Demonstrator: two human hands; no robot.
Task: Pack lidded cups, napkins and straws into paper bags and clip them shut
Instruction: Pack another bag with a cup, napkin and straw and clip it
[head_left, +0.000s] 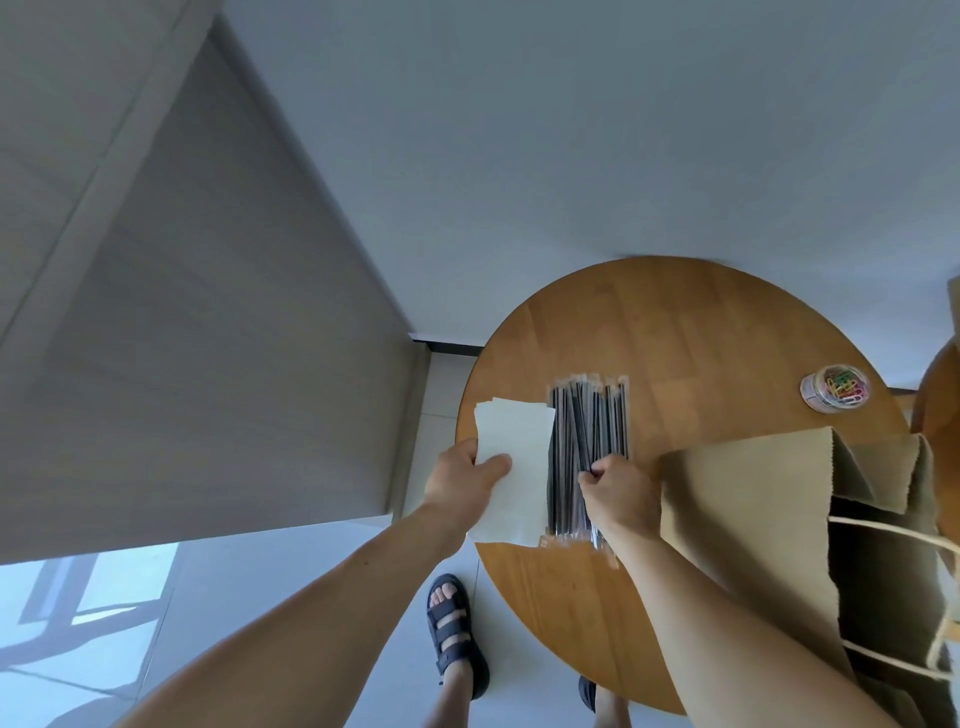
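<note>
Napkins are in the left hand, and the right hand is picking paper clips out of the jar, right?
Not quite. The left hand does hold the napkins, but the right hand is pinching the straws, not clips; the jar stands apart from both hands. The head view shows it.

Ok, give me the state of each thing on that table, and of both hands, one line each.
Left hand: grips the napkins, thumb on top.
Napkins: white stack, held at the table's left edge.
Right hand: fingers curled, pinches the straws.
Straws: wrapped, lying flat in a pile beside the napkins.
Bag: mouth open, not clipped.
Clip jar: upright, with coloured clips inside; lid unclear.
</note>
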